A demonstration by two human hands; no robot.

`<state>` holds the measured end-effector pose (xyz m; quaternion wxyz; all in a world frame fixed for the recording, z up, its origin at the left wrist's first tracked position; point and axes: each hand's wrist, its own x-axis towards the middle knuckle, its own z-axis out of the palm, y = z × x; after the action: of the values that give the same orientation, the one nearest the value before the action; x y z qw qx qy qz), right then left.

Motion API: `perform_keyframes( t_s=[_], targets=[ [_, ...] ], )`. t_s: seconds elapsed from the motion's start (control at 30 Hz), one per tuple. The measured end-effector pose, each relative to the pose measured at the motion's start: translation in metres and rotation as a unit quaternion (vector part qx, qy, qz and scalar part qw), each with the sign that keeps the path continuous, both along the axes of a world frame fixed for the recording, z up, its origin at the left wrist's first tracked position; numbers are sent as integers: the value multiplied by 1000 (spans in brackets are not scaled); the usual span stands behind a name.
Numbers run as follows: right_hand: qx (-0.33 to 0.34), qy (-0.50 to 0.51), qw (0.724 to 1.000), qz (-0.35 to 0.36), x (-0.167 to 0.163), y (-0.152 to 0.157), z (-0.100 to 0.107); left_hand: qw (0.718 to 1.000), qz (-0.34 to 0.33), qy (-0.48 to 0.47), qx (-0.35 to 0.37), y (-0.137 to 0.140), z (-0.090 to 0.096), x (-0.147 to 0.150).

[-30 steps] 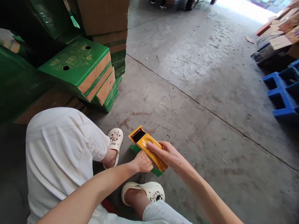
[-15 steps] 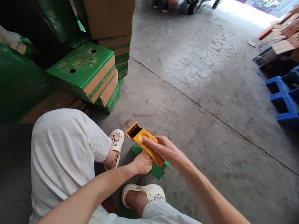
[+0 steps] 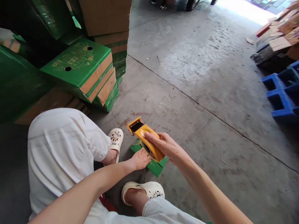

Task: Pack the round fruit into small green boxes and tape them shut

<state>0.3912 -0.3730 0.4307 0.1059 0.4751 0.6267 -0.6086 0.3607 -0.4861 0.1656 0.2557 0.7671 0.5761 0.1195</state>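
Note:
My right hand [image 3: 164,143] is closed round a yellow tape dispenser [image 3: 145,134], thumb along its top. The dispenser's dark cutting end points up and to the left, and its side opening shows the roll space. Below it on the floor, between my feet, lies a small green cardboard box [image 3: 154,168], partly covered by the dispenser and my hands. My left hand [image 3: 141,158] rests at the left side of this box with its fingers stretched out under the dispenser. The dispenser hides the fingertips, and whether they touch it is unclear.
Stacked flattened green cartons [image 3: 77,67] stand at my left, beside a taller brown and green stack [image 3: 107,18]. Blue plastic pallets [image 3: 279,93] and cardboard [image 3: 279,43] lie at the right. My cream clogs [image 3: 115,140] flank the box. A vehicle wheel [image 3: 192,4] shows at the back.
My right hand has tilted the tape dispenser so that its side opening shows more. The left hand has loosened from a curled shape, its fingers now straighter. The view has shifted slightly.

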Motion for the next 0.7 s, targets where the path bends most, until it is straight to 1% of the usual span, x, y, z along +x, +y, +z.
perform_keyframes(
  t_s=[0.17, 0.3, 0.4, 0.53, 0.67, 0.7],
  targets=[
    [1, 6, 1000, 2, 4, 0, -1, 1000, 1, -21, -9, -3, -8, -2],
    [-4, 15, 1000, -1, 5, -3, 2, 999, -32, 5, -26, -2, -12, 0],
    [-17, 11, 1000, -13, 6, -5, 6, 998, -42, 14, -33, 9, -7, 3],
    [-35, 28, 999, -25, 8, -3, 7, 998, -50, -44, -18, 25, 4, 2],
    [-24, 28, 999, -22, 12, 0, 0, 992, -92, -83, 0, 25, 6, -9],
    [-22, 24, 999, -20, 13, 0, -2, 992, -86, -90, 3, 23, 6, -12]
  ],
)
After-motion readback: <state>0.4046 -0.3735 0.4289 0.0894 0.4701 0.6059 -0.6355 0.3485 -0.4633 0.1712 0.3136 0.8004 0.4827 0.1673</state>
